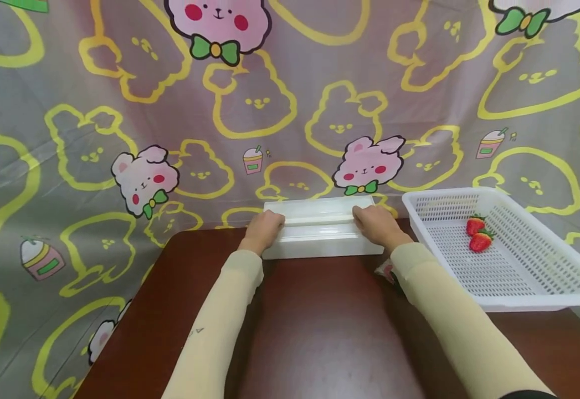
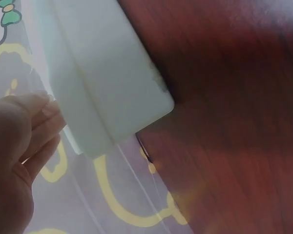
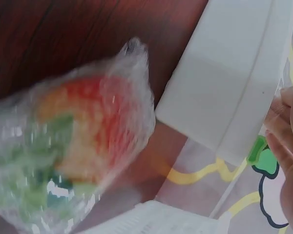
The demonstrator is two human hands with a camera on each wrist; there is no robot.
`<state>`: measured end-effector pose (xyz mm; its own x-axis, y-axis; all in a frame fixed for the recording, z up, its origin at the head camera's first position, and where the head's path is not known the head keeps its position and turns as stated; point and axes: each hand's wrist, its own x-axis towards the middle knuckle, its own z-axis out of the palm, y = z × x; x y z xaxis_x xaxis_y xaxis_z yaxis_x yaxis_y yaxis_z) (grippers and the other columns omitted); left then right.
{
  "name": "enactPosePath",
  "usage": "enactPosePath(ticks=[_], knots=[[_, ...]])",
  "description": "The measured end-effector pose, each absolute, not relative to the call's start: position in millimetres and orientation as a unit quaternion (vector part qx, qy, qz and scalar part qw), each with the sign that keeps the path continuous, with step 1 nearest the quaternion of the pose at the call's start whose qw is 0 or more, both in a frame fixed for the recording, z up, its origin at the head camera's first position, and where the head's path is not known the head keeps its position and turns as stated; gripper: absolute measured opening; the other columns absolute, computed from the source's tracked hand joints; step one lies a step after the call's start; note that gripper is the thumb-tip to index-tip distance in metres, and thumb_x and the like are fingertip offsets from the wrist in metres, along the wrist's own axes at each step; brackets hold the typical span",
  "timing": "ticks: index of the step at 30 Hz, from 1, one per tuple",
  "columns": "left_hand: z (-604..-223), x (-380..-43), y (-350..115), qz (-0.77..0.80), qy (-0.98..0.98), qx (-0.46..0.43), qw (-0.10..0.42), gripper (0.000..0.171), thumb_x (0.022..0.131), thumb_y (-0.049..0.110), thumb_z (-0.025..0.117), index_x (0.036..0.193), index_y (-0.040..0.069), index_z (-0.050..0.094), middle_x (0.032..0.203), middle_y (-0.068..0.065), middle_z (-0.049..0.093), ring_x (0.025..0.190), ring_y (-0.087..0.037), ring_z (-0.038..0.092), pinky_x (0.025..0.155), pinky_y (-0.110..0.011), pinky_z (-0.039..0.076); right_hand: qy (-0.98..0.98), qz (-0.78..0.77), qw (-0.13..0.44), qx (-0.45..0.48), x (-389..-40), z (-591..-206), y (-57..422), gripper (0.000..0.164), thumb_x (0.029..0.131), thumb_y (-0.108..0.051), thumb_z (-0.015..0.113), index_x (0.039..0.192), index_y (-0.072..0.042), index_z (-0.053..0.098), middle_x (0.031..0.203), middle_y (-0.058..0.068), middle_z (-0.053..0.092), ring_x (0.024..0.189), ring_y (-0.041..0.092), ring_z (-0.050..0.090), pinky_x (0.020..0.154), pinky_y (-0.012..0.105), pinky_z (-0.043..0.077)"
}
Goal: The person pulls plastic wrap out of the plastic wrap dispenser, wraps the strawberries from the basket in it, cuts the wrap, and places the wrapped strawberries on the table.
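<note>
Fingertips (image 2: 41, 99) at box (image 2: 112, 73), wrist views only

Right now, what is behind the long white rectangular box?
Greyish fabric with yellow cartoon outlines hangs behind the box; anything low, directly behind it, is covered and cannot be seen.

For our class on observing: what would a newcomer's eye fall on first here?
Probably the cartoon-print backdrop filling the head view's upper half. Next, two strawberries in the white basket at right. At centre, the left hand and right hand grip a long white box.
</note>
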<state>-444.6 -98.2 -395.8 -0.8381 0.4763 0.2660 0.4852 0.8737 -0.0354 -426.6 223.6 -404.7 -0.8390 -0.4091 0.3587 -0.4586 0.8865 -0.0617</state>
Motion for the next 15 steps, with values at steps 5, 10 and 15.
enactPosePath(ticks=[5, 10, 15], knots=[[-395.3, -442.5, -96.4, -0.003, -0.955, -0.271, 0.121, 0.024, 0.100, -0.003, 0.054, 0.079, 0.008, 0.060, 0.078, -0.007, 0.061, 0.073, -0.023, 0.057, 0.066, -0.039, 0.049, -0.968, 0.027, 0.141, 0.208, -426.7, -401.7, 228.3, 0.009, 0.093, 0.000, 0.056, 0.092, -0.007, 0.062, 0.082, 0.013, 0.068, 0.069, 0.034, 0.064, 0.057, 0.049, 0.051], [-393.2, -442.2, -96.1, 0.003, -0.965, -0.244, 0.092, 0.026, 0.101, -0.006, 0.051, 0.107, 0.006, 0.074, 0.105, -0.013, 0.066, 0.103, -0.031, 0.067, 0.087, -0.043, 0.056, -0.973, -0.012, 0.106, 0.204, -431.1, -396.0, 231.0, 0.020, 0.095, 0.000, 0.051, 0.087, -0.006, 0.068, 0.089, 0.013, 0.066, 0.080, 0.037, 0.065, 0.069, 0.053, 0.055], [-394.2, -441.9, -98.5, 0.032, -0.972, -0.216, 0.081, 0.022, 0.101, -0.007, 0.053, 0.103, 0.000, 0.074, 0.105, -0.017, 0.068, 0.101, -0.033, 0.068, 0.088, -0.043, 0.057, -0.971, -0.042, 0.103, 0.210, -435.3, -399.5, 229.0, 0.016, 0.094, 0.002, 0.055, 0.085, -0.004, 0.068, 0.086, 0.013, 0.064, 0.080, 0.035, 0.065, 0.073, 0.052, 0.056]])
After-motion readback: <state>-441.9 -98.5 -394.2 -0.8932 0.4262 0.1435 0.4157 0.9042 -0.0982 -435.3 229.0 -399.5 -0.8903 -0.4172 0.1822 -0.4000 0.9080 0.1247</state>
